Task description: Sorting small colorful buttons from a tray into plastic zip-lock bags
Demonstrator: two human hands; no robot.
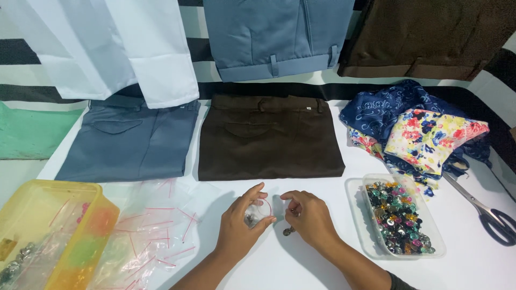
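Observation:
My left hand (240,224) holds a small clear plastic bag (258,211) with a few small dark buttons inside, fingers curled around it. My right hand (307,216) is close beside it, fingertips pinched at the bag's edge. A small metallic button (288,231) lies on the white table (301,268) just under my right hand. To the right stands a clear plastic tray (396,218) filled with several colourful, shiny buttons.
Folded brown trousers (270,137) and blue trousers (129,140) lie behind my hands. Floral fabrics (419,131) are piled at the right, with scissors (486,212) beside them. A yellow plastic box (51,231) and a heap of small clear zip bags (150,231) sit at the left.

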